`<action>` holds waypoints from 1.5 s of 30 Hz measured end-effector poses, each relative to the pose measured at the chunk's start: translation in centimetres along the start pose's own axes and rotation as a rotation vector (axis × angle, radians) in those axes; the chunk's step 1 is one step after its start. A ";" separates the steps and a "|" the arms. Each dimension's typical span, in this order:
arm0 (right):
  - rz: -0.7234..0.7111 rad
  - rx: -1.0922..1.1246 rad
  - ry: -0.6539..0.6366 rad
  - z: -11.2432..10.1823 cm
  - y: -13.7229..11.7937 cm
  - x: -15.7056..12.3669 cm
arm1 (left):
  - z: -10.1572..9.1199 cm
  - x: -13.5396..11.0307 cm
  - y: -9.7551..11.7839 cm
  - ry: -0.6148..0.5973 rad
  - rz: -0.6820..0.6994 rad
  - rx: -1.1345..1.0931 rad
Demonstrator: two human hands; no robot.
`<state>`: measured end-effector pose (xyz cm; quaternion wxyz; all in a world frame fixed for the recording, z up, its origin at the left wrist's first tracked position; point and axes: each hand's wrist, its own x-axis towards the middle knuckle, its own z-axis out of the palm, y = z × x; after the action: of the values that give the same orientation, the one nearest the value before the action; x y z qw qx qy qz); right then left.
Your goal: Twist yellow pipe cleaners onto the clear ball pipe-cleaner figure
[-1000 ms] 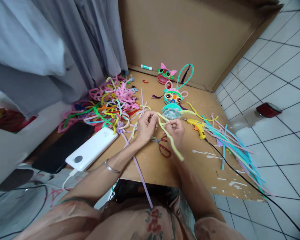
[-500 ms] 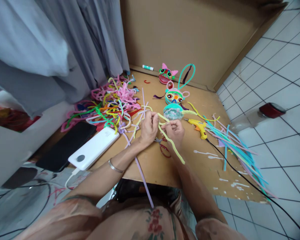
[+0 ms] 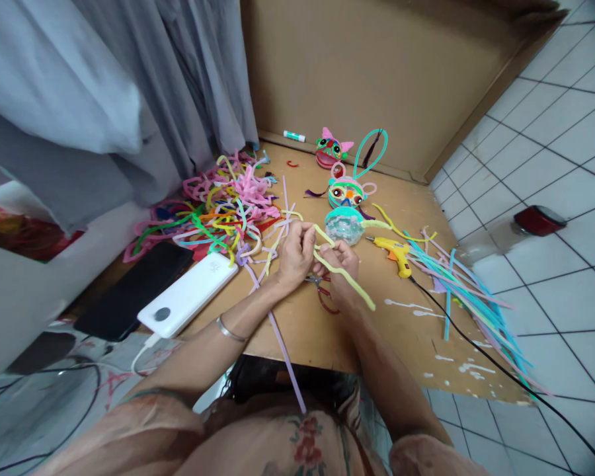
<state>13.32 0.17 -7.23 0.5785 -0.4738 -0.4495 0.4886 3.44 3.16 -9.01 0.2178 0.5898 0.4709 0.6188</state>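
My left hand [image 3: 296,253] is closed on a pale yellow pipe cleaner [image 3: 352,284], pinching it between thumb and fingers. The stem bends between both hands, and its loose end trails over my right wrist. My right hand [image 3: 340,261] grips the same pipe cleaner close beside the left. Partly hidden below the hands lie scissors with red handles [image 3: 327,301]. Just beyond the hands sits a round turquoise piece with a whitish, glossy middle [image 3: 344,226]. A short yellow fuzzy piece [image 3: 375,225] extends from its right side.
Tangled pipe cleaners [image 3: 228,205] are heaped at left, near a white power bank [image 3: 188,295] and a black phone-like slab [image 3: 131,291]. Two pipe-cleaner animal faces [image 3: 346,193] stand behind. A yellow glue gun [image 3: 394,253], its cord, and straight pipe cleaners [image 3: 466,297] lie at right.
My right hand has shifted slightly left, nearer my left hand. The pipe cleaner's loose end has swung a little up and to the right.
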 end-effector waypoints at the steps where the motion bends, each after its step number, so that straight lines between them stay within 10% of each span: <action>1: 0.024 0.006 -0.031 0.0 0.1 0.1 | 0.0 -0.1 0.0 -0.007 0.000 0.001; 17: 0.163 0.029 -0.129 -0.1 -0.2 0.1 | -0.4 -0.2 0.1 -0.016 0.104 0.055; 35: 0.077 0.027 -0.016 -1.5 -0.3 1.1 | -1.2 0.6 0.7 -0.394 -0.117 -0.221; 45: 0.003 -0.123 -0.064 -2.6 -1.1 1.6 | -1.0 1.3 0.3 -0.308 -0.193 -0.203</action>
<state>16.21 1.43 -6.38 0.5330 -0.4930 -0.4964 0.4759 2.27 3.81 -7.92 0.4038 0.6047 0.4215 0.5419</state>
